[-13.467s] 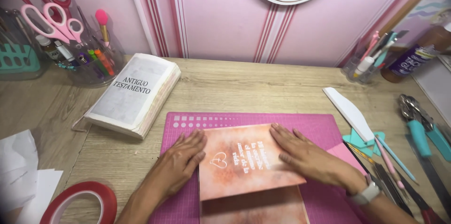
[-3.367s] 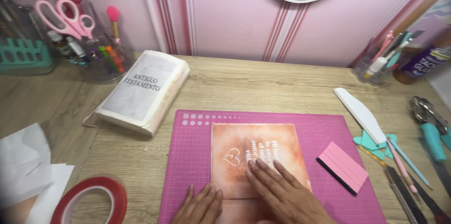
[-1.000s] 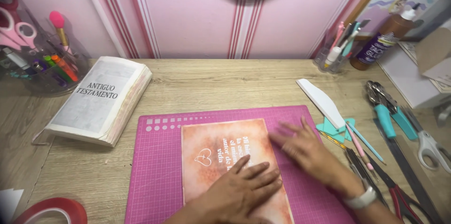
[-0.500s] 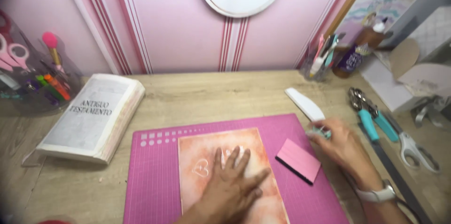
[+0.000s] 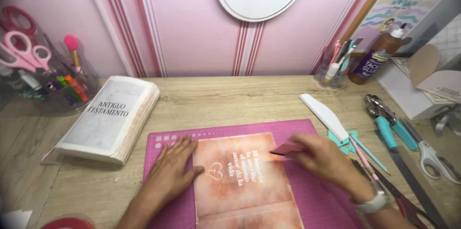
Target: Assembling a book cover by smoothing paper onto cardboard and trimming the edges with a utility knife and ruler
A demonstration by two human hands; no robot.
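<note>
An orange-pink printed sheet (image 5: pixel 242 181) with a small white heart and white lettering lies on a pink cutting mat (image 5: pixel 165 142). My left hand (image 5: pixel 172 171) rests flat on the mat with fingers spread, touching the sheet's left edge. My right hand (image 5: pixel 321 157) holds a small flat pink block (image 5: pixel 287 148) by its edge, its tip over the sheet's upper right part. A watch sits on my right wrist.
A thick open book (image 5: pixel 108 118) lies left of the mat. A clear holder with scissors and pens (image 5: pixel 43 75) stands at the far left. A white bone folder (image 5: pixel 325 116), pliers (image 5: pixel 386 121), scissors (image 5: pixel 432 154), a glue bottle (image 5: pixel 377 58) and a pen cup (image 5: pixel 333 68) are to the right.
My right hand has picked the pink block up off the mat and brought it over the sheet. My left hand slid from the sheet's middle to its left edge.
</note>
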